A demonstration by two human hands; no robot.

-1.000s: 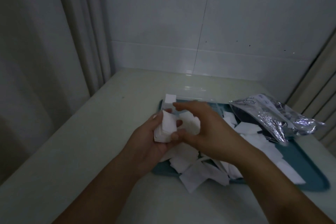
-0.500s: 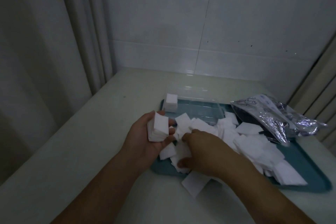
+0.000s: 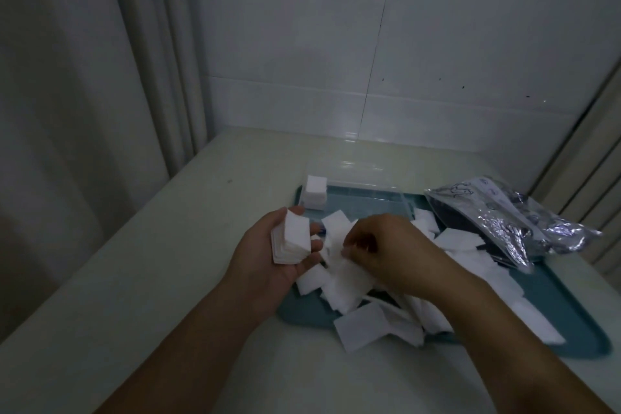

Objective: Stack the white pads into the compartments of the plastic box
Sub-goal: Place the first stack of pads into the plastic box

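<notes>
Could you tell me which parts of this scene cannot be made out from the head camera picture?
- Whether the right hand pinches a loose pad: its fingertips are curled away from the head camera.
- The compartments of the plastic box: its clear walls barely show in the dim light, apart from one stack of pads.
- How many pads the left hand holds in its pile: the edges are too fine.
- What the foil bag holds: it is opaque.

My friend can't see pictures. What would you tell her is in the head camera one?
A person's left hand holds a neat stack of square white pads while the right hand picks at loose white pads heaped on a teal plastic tray. Behind sit a clear plastic box and a crinkly silver bag.
</notes>
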